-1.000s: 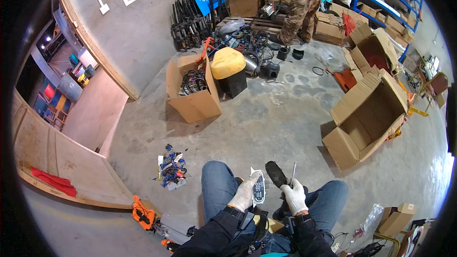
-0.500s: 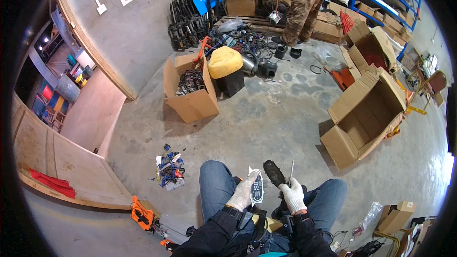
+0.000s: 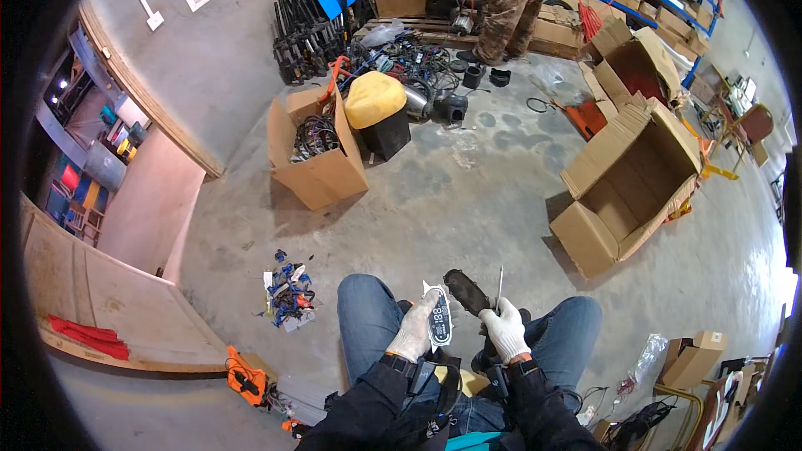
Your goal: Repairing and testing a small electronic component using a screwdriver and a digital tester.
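My left hand (image 3: 412,335), in a white knit glove, is closed on a display panel (image 3: 440,321) with a white rim and a dark segmented face turned up. In my right hand (image 3: 506,332), also gloved, a thin pale rod like a screwdriver shaft (image 3: 500,282) points upward; its lower end is hidden by the fingers. The same hand grips one end of an elongated black casing (image 3: 465,291), which leans left toward the panel. Panel and casing are held apart between my knees, above the floor.
Small blue and grey scraps (image 3: 290,292) lie on the floor at left. Beyond stand a carton of cables (image 3: 317,175) and a black bin with yellow top (image 3: 378,113). An open carton (image 3: 622,192) lies at right. Another person (image 3: 511,8) stands at the back beside piled parts.
The whole view has shifted, so the surroundings appear farther left and slightly higher. Both hands keep hold of the same things, with the panel and casing nearly unmoved relative to my knees.
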Demonstrator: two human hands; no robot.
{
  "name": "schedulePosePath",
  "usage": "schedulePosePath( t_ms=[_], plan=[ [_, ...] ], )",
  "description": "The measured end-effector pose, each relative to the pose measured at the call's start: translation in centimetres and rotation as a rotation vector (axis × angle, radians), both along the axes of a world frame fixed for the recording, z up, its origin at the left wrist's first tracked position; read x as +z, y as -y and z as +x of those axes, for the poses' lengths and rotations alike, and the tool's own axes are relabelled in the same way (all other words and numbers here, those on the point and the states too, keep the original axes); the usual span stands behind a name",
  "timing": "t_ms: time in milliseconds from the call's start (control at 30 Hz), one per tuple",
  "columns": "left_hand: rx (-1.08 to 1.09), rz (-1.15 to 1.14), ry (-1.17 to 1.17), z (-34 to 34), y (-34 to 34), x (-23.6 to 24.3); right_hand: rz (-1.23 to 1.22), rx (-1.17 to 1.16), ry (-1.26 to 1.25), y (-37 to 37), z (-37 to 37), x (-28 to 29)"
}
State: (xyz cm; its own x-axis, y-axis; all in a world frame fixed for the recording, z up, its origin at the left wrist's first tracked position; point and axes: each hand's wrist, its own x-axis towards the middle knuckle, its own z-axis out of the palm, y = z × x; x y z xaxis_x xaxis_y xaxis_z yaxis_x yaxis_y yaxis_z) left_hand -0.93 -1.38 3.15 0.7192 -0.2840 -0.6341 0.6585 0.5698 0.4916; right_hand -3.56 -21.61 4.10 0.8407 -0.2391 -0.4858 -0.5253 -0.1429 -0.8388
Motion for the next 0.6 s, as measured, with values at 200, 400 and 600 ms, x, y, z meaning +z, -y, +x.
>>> schedulePosePath(
  t_ms=[200, 400, 600],
  plan=[
    [0.002, -0.017, 0.016, 0.1, 0.0, -0.5, -0.033, -0.002, -0.014, 0.0, 0.0, -0.4],
    [-0.001, -0.039, 0.034, 0.1, -0.1, -1.2, -0.058, -0.026, 0.008, 0.1, 0.0, -0.7],
    [0.004, -0.033, 0.043, -0.1, -0.1, -0.5, -0.071, -0.052, 0.003, -0.1, 0.1, 0.0]
  ],
)
